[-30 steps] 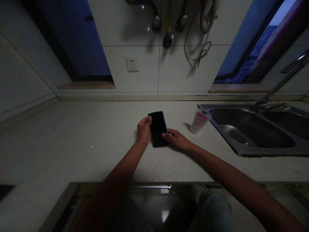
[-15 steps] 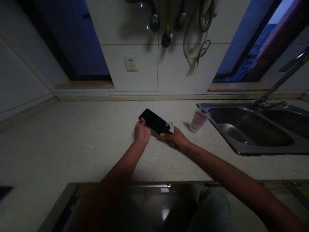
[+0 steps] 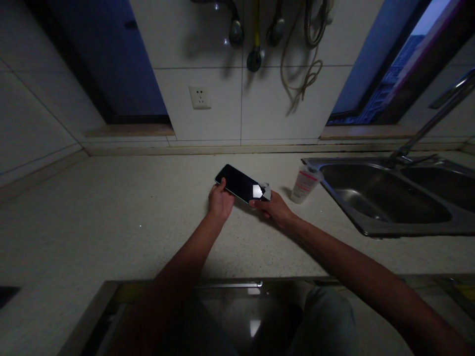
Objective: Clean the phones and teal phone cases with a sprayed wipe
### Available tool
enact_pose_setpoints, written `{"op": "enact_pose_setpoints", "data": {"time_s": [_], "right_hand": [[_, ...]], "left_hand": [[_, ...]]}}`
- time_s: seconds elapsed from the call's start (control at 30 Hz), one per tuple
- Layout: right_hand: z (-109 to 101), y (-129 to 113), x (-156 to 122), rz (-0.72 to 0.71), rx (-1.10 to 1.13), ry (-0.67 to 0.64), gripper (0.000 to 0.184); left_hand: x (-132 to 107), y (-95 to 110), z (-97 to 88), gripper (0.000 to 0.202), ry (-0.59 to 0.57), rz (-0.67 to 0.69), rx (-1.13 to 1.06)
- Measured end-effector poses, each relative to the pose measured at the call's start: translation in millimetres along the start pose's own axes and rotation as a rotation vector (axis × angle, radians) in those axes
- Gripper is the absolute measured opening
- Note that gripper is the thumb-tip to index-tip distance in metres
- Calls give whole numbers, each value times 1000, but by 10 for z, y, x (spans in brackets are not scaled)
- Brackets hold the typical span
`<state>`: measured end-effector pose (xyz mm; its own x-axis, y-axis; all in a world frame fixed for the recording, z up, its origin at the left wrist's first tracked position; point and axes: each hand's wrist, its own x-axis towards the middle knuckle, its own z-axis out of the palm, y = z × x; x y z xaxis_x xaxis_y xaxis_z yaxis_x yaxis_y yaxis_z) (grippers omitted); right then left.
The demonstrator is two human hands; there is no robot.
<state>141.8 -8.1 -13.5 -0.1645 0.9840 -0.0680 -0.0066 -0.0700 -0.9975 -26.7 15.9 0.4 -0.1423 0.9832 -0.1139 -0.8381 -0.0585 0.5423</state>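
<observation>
Both hands hold a black smartphone [image 3: 239, 183] above the counter, its dark screen facing up and its long side slanting down to the right. My left hand [image 3: 220, 201] is closed on its left end, with the thumb over the near edge. At the right end, my right hand [image 3: 276, 208] grips the phone, thumb on the near corner. A small whitish piece [image 3: 267, 192], thin like tissue or film, shows between the phone's right end and my right fingers; its kind is unclear. A bright reflection lies on the screen beside it. The fingers beneath the phone are mostly hidden.
A clear plastic cup [image 3: 305, 184] with red print stands right of my hands. Beyond it is a steel double sink [image 3: 365, 228] with a faucet [image 3: 419, 133]. The pale speckled counter [image 3: 148, 198] meets a tiled wall with a socket [image 3: 200, 98], pipes and a looped cord [image 3: 309, 79].
The phone has tilted slightly and shifted a little up and right. A bright reflection has appeared near its right end. Both hands keep their hold.
</observation>
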Motion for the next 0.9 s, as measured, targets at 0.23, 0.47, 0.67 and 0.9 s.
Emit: {"op": "enact_pose_setpoints", "data": {"time_s": [0.23,0.47,0.67,0.9], "right_hand": [[-103,-33,11,-149,-160,-9,34],[-232,-76,-11,-439,-537,136,22],[-233,-236,-85,-409,-610,212,34],[-314,-139,9,-252,-1025,220,38]], "left_hand": [[133,18,-141,14,63,180,129],[294,69,-265,18,146,551,577],[312,145,-290,12,194,563,616],[259,84,-273,16,134,432,610]]}}
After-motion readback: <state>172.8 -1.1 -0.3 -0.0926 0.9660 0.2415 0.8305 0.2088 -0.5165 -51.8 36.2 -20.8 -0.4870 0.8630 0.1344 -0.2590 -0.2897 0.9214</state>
